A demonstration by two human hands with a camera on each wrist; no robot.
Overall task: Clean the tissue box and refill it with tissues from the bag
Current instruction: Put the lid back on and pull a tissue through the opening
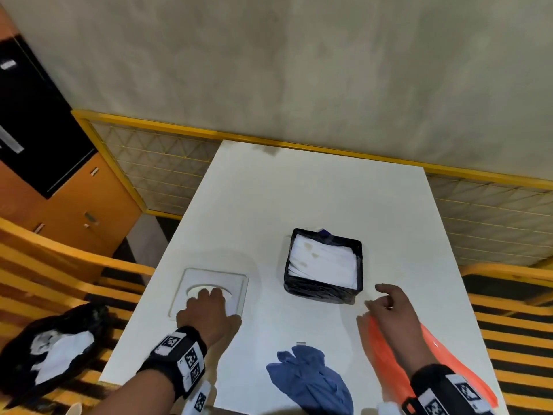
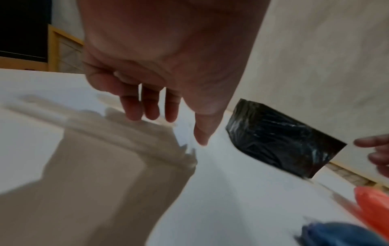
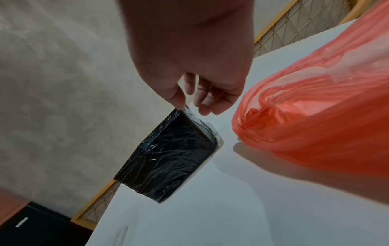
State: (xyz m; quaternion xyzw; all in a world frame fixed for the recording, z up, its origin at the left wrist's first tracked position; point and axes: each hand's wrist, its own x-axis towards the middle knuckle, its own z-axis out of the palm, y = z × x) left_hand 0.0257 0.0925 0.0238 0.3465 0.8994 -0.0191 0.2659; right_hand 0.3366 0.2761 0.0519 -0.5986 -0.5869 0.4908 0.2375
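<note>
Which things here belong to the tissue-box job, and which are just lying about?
Job:
tissue box, tissues showing inside
white lid under the left hand
blue cloth
orange bag beside the right hand

Lying about:
black bag on the bench
cabinet

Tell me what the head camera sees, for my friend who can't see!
A black tissue box full of white tissues sits open on a white table. The left hand rests on its white lid; the right hand hovers over an orange bag.
</note>
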